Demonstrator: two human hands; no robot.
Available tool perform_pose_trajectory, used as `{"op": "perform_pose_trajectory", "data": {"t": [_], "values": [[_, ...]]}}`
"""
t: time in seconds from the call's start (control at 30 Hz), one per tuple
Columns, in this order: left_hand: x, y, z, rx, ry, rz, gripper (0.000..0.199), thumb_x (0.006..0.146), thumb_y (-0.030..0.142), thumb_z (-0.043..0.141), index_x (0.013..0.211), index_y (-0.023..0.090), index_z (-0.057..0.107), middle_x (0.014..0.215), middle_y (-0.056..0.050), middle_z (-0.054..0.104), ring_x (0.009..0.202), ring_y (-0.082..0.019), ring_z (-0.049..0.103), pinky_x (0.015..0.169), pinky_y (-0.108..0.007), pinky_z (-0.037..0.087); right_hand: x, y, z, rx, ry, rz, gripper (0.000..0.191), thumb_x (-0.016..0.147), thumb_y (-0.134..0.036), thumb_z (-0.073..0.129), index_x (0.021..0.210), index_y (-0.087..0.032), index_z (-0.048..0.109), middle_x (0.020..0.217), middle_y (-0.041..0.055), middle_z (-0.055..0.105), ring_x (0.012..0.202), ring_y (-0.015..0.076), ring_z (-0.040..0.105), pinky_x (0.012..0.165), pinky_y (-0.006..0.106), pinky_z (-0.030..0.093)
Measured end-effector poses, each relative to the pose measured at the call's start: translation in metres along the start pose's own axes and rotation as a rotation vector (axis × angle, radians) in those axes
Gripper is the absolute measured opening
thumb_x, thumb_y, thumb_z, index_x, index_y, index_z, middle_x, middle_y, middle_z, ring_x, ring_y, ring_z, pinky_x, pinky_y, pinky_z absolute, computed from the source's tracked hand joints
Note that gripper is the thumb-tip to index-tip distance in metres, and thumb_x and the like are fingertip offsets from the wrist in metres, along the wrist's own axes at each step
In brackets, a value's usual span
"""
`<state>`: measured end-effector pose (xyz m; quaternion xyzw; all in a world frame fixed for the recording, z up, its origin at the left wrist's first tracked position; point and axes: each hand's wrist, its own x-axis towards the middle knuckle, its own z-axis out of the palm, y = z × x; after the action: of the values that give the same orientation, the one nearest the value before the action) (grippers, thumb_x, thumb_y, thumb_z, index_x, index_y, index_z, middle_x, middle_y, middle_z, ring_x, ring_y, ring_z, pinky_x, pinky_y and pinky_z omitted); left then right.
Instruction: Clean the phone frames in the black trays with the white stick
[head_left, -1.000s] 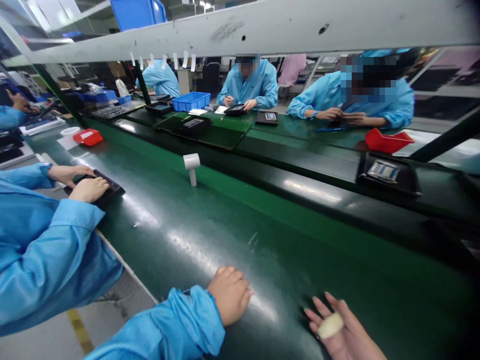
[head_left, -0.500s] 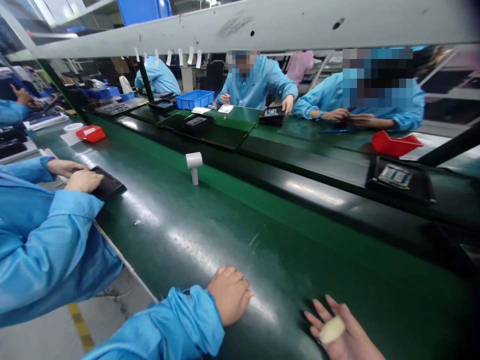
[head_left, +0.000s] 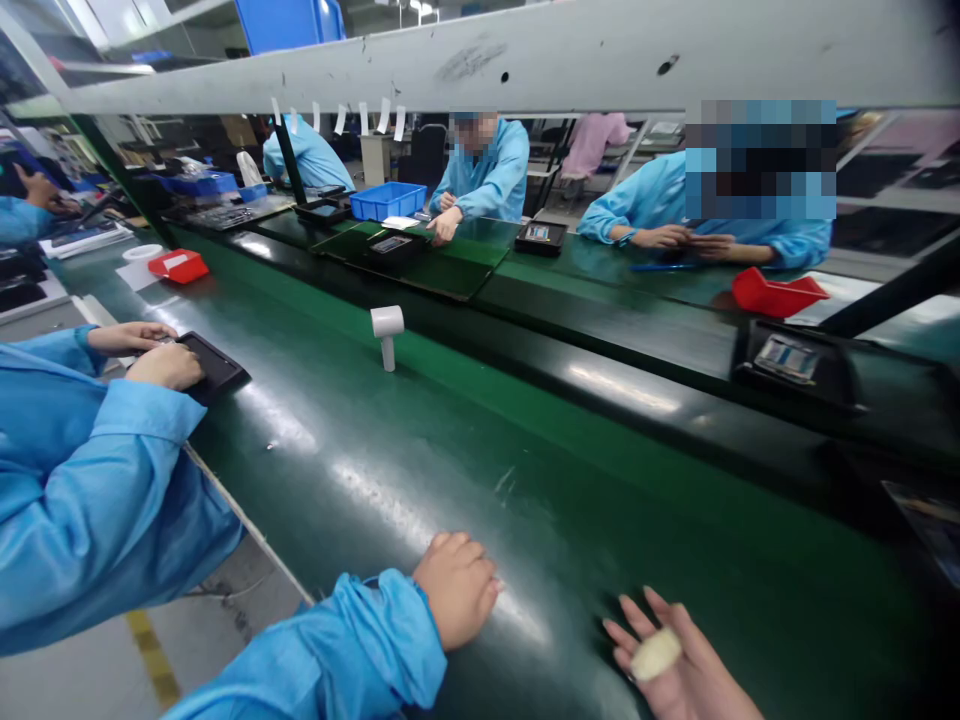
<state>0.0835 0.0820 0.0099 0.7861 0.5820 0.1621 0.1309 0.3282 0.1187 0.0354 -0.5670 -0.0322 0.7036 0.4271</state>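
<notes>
My left hand (head_left: 457, 590), in a blue sleeve, rests knuckles up on the green worktop (head_left: 405, 450). Its fingers are together and loosely curled, with no object showing in them. At the lower right, my right hand (head_left: 667, 660) lies palm up with its fingers spread. A pale yellow oval piece (head_left: 656, 655), like a finger cot, shows over the palm; whether it is worn on a finger or lies loose I cannot tell. Beyond my hands a white T-shaped piece (head_left: 387, 335) stands upright on the worktop.
On the left, a co-worker's hands (head_left: 161, 355) work at a black tray (head_left: 214, 365). More people in blue sit across the line. Black trays with devices (head_left: 791, 365), red bins (head_left: 780, 292) and a blue bin (head_left: 388, 200) stand about. A grey beam (head_left: 570, 50) crosses overhead.
My hands have barely moved. Across the line, a co-worker has taken a hand off one black tray and reached left to another near the blue bin.
</notes>
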Motion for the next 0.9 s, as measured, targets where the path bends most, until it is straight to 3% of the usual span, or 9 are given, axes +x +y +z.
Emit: {"op": "perform_pose_trajectory", "data": {"t": [0.3,0.9], "values": [[0.0008,-0.0007,-0.0006,-0.002,-0.008,-0.001,0.018,0.083,0.032,0.044,0.089,0.022,0.057,0.087,-0.001,0.057,0.09,-0.017,0.047,0.078,-0.034,0.034,-0.0006,-0.0001,0.0032,-0.008,-0.002,-0.001,0.015,0.078,-0.023,0.053,0.093,-0.024,0.052,0.087,0.0036,0.062,0.066,0.0224,0.063,0.051,0.036,0.052],[0.0008,0.0024,-0.0041,-0.026,-0.021,-0.01,0.017,0.083,0.03,0.044,0.088,0.022,0.057,0.086,-0.001,0.057,0.088,-0.016,0.046,0.077,-0.033,0.035,0.0029,0.0022,-0.0063,-0.024,-0.048,-0.023,0.029,0.072,-0.021,0.063,0.098,-0.025,0.05,0.091,0.0027,0.063,0.069,0.0227,0.063,0.055,0.037,0.053]]}}
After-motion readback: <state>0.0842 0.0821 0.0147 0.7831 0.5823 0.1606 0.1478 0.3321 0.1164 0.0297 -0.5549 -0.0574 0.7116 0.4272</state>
